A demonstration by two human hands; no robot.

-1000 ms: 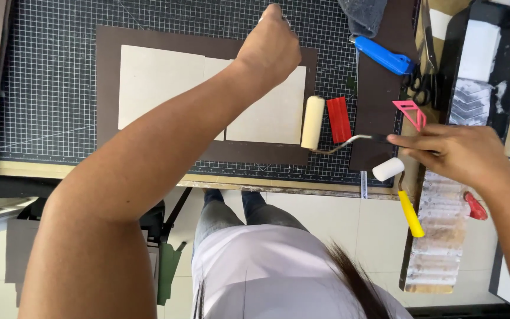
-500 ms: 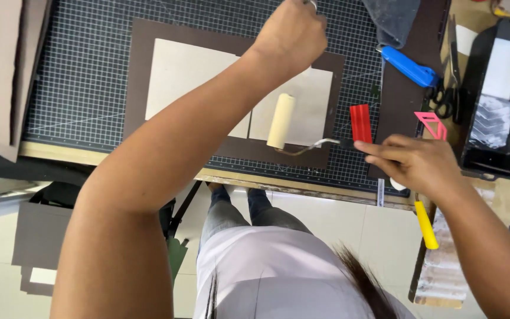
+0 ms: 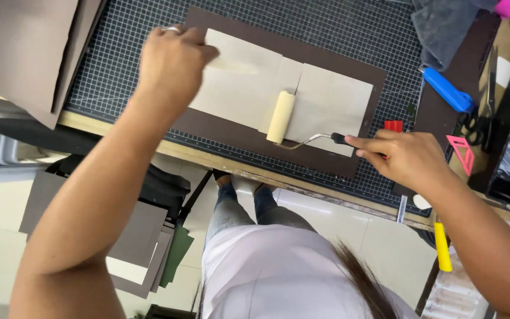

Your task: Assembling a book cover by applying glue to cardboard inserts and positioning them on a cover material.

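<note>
On the gridded cutting mat [image 3: 119,88], your left hand [image 3: 172,62] presses flat on the cream sheets [image 3: 326,100] over brown board [image 3: 237,133] while right-hand [image 3: 405,159] fingers clamp the foam roller [image 3: 281,117], mid-rolling, so I judge steady, even strokes come next.

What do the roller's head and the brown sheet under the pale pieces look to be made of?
Roller head: probably foam or soft rubber, cream and matte, with no shine. Brown sheet: looks like thick paper or card, flat, dull and crisp-edged. The right hand holds the roller's handle.
</note>
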